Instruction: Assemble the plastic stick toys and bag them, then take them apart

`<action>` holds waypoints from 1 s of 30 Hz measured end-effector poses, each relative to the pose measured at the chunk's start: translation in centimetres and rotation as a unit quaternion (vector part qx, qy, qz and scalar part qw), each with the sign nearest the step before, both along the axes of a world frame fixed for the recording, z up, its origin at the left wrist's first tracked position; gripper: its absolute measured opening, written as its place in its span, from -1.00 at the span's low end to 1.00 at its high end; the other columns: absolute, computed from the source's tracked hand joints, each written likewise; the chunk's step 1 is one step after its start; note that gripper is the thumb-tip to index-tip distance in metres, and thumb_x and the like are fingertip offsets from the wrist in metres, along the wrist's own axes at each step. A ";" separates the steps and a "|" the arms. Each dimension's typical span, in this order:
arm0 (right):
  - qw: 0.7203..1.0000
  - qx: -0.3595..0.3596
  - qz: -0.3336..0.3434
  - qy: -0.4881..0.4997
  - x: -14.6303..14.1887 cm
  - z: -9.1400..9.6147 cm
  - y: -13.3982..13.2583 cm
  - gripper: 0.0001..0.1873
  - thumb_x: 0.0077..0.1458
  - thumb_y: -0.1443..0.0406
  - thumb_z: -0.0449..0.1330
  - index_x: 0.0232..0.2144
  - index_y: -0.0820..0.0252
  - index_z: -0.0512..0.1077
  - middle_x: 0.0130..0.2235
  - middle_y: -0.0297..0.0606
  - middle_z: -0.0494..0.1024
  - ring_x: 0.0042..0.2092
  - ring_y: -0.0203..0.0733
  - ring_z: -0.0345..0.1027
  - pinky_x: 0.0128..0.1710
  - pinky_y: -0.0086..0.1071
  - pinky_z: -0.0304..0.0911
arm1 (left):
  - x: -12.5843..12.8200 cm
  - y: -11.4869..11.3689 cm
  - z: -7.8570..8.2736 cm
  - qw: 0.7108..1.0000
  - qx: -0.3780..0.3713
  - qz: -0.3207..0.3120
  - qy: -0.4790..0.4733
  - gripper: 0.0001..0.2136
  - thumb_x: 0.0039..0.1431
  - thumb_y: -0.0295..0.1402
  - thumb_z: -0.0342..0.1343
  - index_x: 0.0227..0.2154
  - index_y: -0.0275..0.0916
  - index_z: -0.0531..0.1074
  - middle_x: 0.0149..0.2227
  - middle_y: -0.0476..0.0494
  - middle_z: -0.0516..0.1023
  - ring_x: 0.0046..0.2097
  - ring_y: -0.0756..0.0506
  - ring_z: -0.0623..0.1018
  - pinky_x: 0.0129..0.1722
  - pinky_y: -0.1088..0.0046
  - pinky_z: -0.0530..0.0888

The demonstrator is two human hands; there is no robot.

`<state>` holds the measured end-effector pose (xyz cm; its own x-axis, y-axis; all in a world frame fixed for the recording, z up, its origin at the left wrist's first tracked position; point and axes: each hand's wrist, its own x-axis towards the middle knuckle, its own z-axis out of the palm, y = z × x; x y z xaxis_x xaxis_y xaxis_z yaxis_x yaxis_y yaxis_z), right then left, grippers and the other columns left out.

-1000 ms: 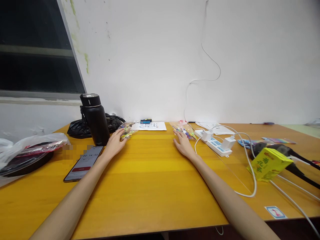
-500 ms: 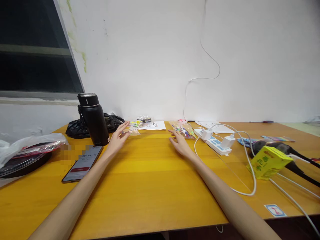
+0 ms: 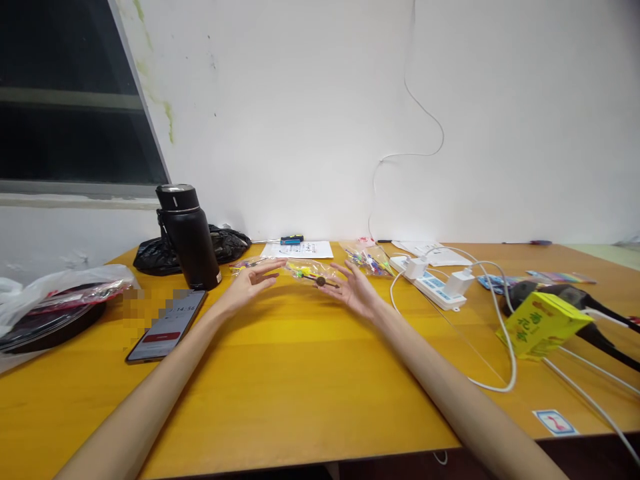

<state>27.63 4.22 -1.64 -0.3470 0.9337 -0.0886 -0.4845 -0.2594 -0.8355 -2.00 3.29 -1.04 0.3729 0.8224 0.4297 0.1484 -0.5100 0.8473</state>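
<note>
Hands stretch out over a yellow wooden table [image 3: 300,380], palms turned toward each other. The left hand [image 3: 249,285] and the right hand [image 3: 354,292] each have an open grip, fingers spread and holding nothing. Between them, close to the fingertips, is a small clear packet [image 3: 309,271] of colourful bits; whether any finger touches it cannot be told. A black flask [image 3: 189,237] stands left of the left hand, with a smartphone [image 3: 167,325] lying nearer the person. A white power strip [image 3: 433,288] sits right of the right hand.
</note>
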 end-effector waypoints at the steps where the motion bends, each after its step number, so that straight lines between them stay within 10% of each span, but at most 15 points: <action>1: 1.000 -0.009 0.001 0.000 0.0 -0.1 0.0 -0.57 0.31 0.09 0.08 0.13 0.15 0.23 -0.05 -0.05 0.60 -0.11 -0.05 0.60 0.00 -0.10 0.49 | 0.0 0.0 0.0 1.000 0.000 -0.005 0.012 -0.60 0.22 -0.23 0.17 0.12 -0.05 0.49 0.33 -0.12 0.31 0.33 -0.28 0.31 0.29 0.07 0.31; 11: 0.996 0.015 -0.065 -0.063 -0.1 -1.3 0.6 -0.66 0.06 0.53 0.21 -0.10 0.20 0.43 -0.10 -0.19 0.63 -0.18 -0.25 0.58 -0.04 -0.40 0.50 | -0.4 0.8 -1.6 0.974 0.123 0.127 0.143 -0.74 0.16 -0.47 -0.04 -0.23 -0.16 0.55 0.14 -0.12 0.53 0.23 -0.20 0.43 0.25 0.10 0.31; 16: 0.996 0.016 -0.066 -0.065 0.0 -1.2 0.7 -0.69 0.02 0.57 0.20 -0.19 0.20 0.45 -0.07 -0.20 0.62 -0.18 -0.29 0.56 -0.05 -0.45 0.48 | -2.3 1.6 -3.1 0.877 0.153 0.338 0.306 -0.84 0.16 -0.42 -0.03 -0.30 -0.20 0.45 0.14 -0.24 0.48 0.19 -0.35 0.39 0.16 -0.06 0.33; 23: 0.997 0.026 -0.044 -0.057 -0.4 -1.6 0.6 -0.73 0.02 0.54 0.23 -0.22 0.22 0.46 -0.17 -0.22 0.62 -0.19 -0.27 0.55 -0.09 -0.46 0.48 | -3.4 2.5 -4.7 0.835 0.112 0.337 0.421 -0.64 0.18 -0.39 -0.04 0.00 -0.27 0.48 0.32 -0.32 0.29 0.33 -0.36 0.23 0.29 0.00 0.23; 30: 0.997 0.018 -0.044 -0.061 -0.8 -0.9 0.0 -0.68 -0.03 0.56 0.22 -0.21 0.19 0.46 -0.15 -0.27 0.62 -0.21 -0.32 0.53 -0.03 -0.43 0.48 | -2.8 1.6 -3.6 0.851 0.114 0.355 0.369 -0.60 0.23 -0.42 -0.06 0.09 -0.20 0.46 0.38 -0.27 0.17 0.36 -0.39 0.14 0.28 -0.19 0.15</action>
